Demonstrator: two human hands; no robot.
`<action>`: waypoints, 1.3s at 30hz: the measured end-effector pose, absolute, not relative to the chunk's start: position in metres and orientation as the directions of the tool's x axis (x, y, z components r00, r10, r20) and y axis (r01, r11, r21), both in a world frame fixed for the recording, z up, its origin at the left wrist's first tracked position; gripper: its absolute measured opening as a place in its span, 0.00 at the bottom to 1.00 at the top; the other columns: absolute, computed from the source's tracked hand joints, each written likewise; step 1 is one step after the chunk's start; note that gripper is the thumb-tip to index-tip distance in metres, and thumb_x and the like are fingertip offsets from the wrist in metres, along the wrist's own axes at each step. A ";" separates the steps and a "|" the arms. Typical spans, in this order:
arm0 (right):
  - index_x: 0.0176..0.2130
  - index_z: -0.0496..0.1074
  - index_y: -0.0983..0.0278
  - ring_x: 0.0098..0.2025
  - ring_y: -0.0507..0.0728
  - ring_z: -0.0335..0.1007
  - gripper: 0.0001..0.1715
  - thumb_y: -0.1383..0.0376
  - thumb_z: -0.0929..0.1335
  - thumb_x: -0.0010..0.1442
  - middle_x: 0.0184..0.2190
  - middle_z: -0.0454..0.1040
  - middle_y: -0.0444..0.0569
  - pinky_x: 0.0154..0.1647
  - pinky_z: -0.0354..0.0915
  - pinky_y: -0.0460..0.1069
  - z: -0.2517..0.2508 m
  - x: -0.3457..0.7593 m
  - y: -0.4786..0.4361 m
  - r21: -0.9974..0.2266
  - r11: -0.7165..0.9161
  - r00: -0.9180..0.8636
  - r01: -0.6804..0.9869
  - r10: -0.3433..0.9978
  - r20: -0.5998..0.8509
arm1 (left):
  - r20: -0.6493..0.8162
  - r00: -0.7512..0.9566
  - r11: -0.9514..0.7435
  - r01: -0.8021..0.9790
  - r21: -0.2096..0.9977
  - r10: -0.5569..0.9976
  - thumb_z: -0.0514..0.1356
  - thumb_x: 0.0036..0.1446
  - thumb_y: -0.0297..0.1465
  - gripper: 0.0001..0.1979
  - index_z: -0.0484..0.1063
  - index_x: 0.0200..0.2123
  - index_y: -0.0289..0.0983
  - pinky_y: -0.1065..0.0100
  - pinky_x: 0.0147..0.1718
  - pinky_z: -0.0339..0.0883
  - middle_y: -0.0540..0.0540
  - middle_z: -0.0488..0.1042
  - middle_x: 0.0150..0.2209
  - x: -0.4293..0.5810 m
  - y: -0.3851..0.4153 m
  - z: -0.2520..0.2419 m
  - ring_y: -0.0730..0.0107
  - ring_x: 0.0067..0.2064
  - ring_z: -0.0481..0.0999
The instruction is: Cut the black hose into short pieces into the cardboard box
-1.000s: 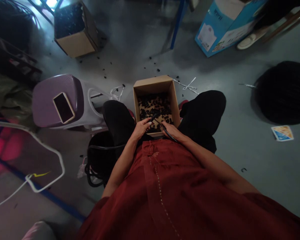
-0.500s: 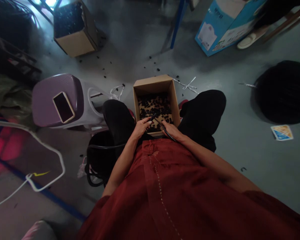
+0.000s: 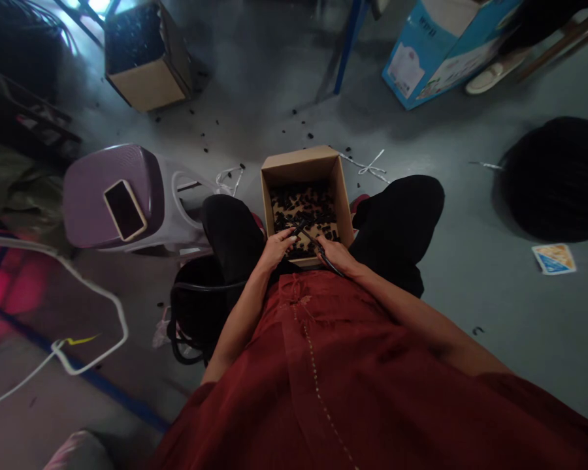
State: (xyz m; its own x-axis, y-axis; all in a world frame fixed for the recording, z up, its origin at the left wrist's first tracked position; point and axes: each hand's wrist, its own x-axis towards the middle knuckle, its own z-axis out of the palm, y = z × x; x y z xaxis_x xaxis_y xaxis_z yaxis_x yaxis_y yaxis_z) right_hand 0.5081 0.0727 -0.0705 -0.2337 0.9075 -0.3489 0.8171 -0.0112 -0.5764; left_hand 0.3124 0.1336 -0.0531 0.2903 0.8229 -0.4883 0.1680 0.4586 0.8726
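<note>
My left hand is closed, pinching a thin black tube whose end pokes out past the fingertips. My right hand is wrapped round dark-handled scissors; their slim blades point up and left and meet the tube, as far as the dim light shows. Both hands are over the near side of an open cardboard box, between my knees. Many short black pieces lie scattered on the box's bottom. Where the tube runs behind my left hand is hidden.
To the left, a purple stool bears a phone. A black coil lies by my left leg. Ahead stand a cardboard box and a blue carton, near another person's shoe. A black bundle sits right.
The scissors' blades now show more plainly, crossing the tube at my left fingertips. Both hands stay in nearly the same place over the box.
</note>
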 end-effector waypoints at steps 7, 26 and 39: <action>0.45 0.65 0.63 0.31 0.56 0.68 0.17 0.64 0.61 0.55 0.31 0.73 0.49 0.29 0.54 0.46 -0.073 0.507 0.074 -0.583 -0.016 -0.212 0.813 0.923 -0.322 | -0.475 0.312 0.432 0.198 0.880 0.823 0.58 0.51 0.27 0.20 0.70 0.49 0.31 0.75 0.23 0.56 0.49 0.73 0.28 0.314 0.133 -0.051 0.80 0.23 0.62; 0.42 0.58 0.60 0.26 0.49 0.66 0.25 0.60 0.70 0.45 0.32 0.69 0.41 0.29 0.65 0.48 -0.067 0.500 0.087 -0.897 -0.399 -0.068 -0.190 0.917 -0.394 | -0.514 0.523 0.358 0.376 0.855 0.680 0.55 0.55 0.31 0.33 0.49 0.62 0.29 0.71 0.27 0.63 0.48 0.73 0.26 0.332 0.117 -0.038 0.73 0.25 0.69; 0.41 0.58 0.61 0.22 0.49 0.61 0.22 0.57 0.68 0.48 0.26 0.63 0.39 0.25 0.62 0.47 -0.073 0.504 0.096 -0.932 -0.363 0.040 0.008 0.931 -0.363 | -0.391 0.463 0.013 0.632 0.775 0.795 0.57 0.54 0.29 0.15 0.73 0.45 0.37 0.69 0.40 0.64 0.45 0.76 0.40 0.313 0.113 -0.011 0.65 0.40 0.73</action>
State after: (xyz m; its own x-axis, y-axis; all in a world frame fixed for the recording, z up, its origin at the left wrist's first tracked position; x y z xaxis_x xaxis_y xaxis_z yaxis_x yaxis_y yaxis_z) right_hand 0.5036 0.0964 -0.0726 0.0401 0.9311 -0.3625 0.0080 -0.3631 -0.9317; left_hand 0.3125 0.1131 -0.0106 0.4631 0.7955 -0.3908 0.6316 0.0131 0.7752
